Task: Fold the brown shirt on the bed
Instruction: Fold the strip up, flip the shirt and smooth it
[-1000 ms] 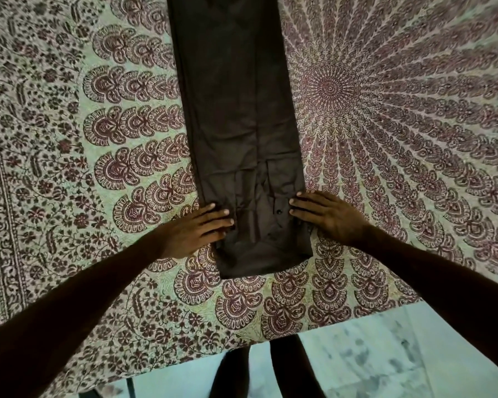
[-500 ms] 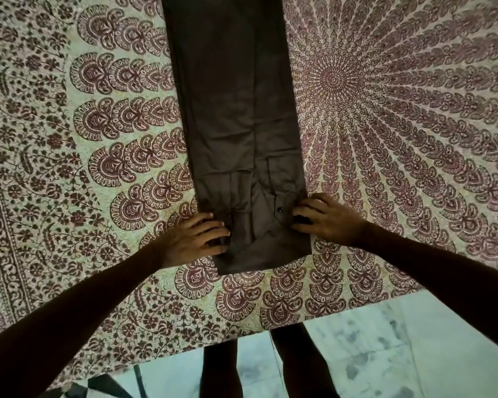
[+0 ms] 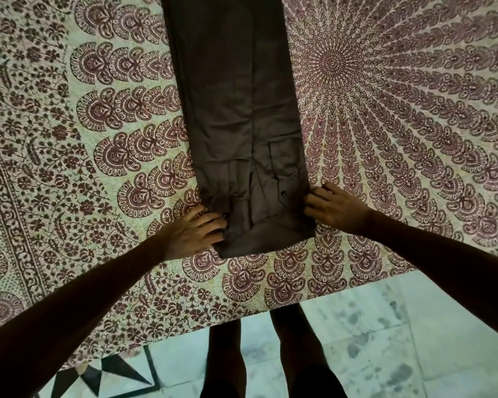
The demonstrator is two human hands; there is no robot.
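Observation:
The brown shirt (image 3: 236, 119) lies on the bed as a long narrow strip, its sides folded in, running from the top edge of the view down toward me. Two dark buttons show near its near end. My left hand (image 3: 196, 231) sits at the strip's near left corner, fingers curled onto the cloth edge. My right hand (image 3: 334, 208) is at the near right edge, fingers bent and pinching the cloth there. The shirt's far end is cut off by the frame.
The bed is covered by a patterned maroon and pale green spread (image 3: 400, 124) with a mandala at the right. Its near edge runs just below the shirt's end. Beneath it are a marble floor (image 3: 385, 340) and my legs (image 3: 296, 354).
Both hands slid outward from lying flat on the cloth to its side edges, and the fingers curled in on the fabric. The view moved back a little, showing more floor.

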